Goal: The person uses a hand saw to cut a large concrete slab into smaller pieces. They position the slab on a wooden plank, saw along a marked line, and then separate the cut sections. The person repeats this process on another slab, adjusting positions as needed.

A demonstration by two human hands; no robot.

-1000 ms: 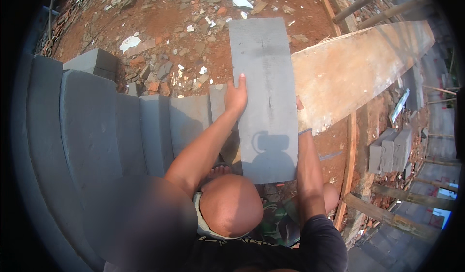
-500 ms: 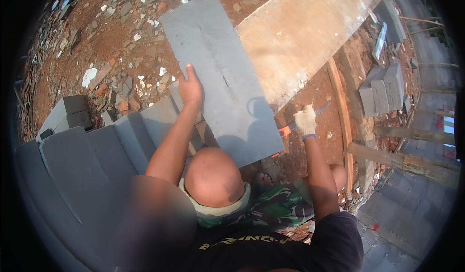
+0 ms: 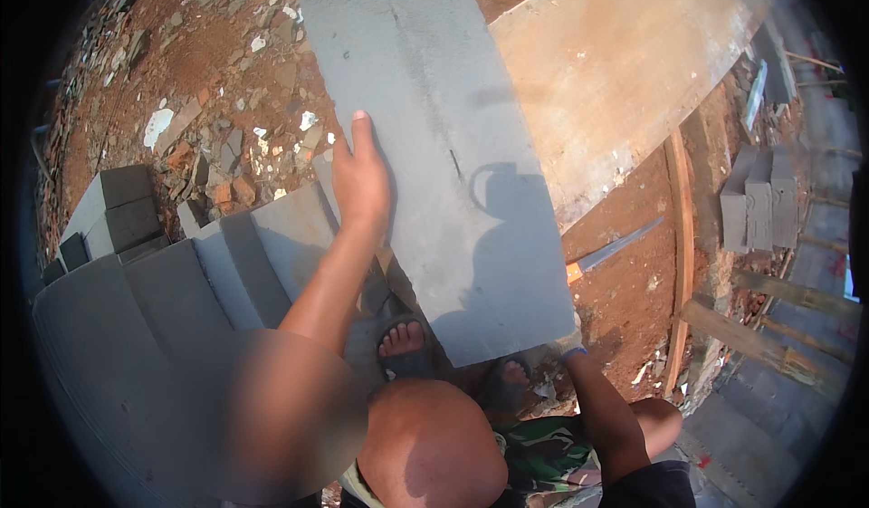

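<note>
A large grey rectangular block lies lengthwise in front of me, a dark slit and a streak in its face. My bare left hand is closed on its left edge, thumb upward on the face; the other fingers are partly hidden. My gloved right hand is at the block's lower right corner, with most of the glove and its fingers hidden behind the block. On the reddish soil to the right lies a handsaw; the block covers part of its orange handle.
A pale brown board reaches away to the upper right. Grey blocks stand in a row at left; several more are at right. A wooden batten runs along the ground. Rubble covers the far left. My feet are below the block.
My right hand has left the handsaw and gone down to the block's lower right corner. The block looks nearer and larger; my left hand keeps its hold. The whole view has shifted.
</note>
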